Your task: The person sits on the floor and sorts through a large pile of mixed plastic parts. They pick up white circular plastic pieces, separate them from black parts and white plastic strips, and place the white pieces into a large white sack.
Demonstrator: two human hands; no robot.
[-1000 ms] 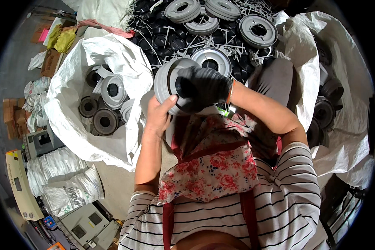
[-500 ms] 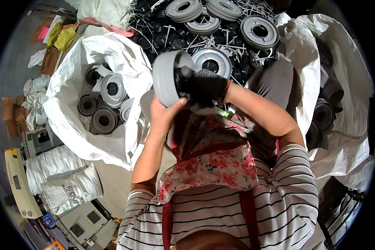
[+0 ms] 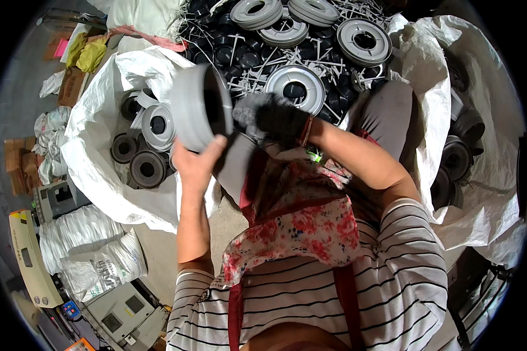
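Observation:
My bare left hand (image 3: 196,161) grips the lower rim of a wide grey plastic ring (image 3: 190,108). The ring is tilted, its dark hollow side turned toward my right hand, and it is a little blurred. In a dark glove, my right hand (image 3: 269,119) hovers just right of the ring, apart from it. Its fingertips are smeared by motion, so their grip is unclear. Behind the glove, a grey round plastic part (image 3: 313,95) with a dark centre lies on a heap of black caps and thin pale sticks (image 3: 249,58).
On the left stands an open white woven sack (image 3: 88,140) with grey and dark round parts inside. Another white sack (image 3: 486,193) on the right holds dark rings. More grey discs (image 3: 364,42) lie on the heap. Beige scales (image 3: 32,257) and folded sacks (image 3: 102,266) sit lower left.
My left hand has carried the grey ring left, over the edge of the left sack. My right hand has come out of the ring's hollow and moved slightly left, now apart from it.

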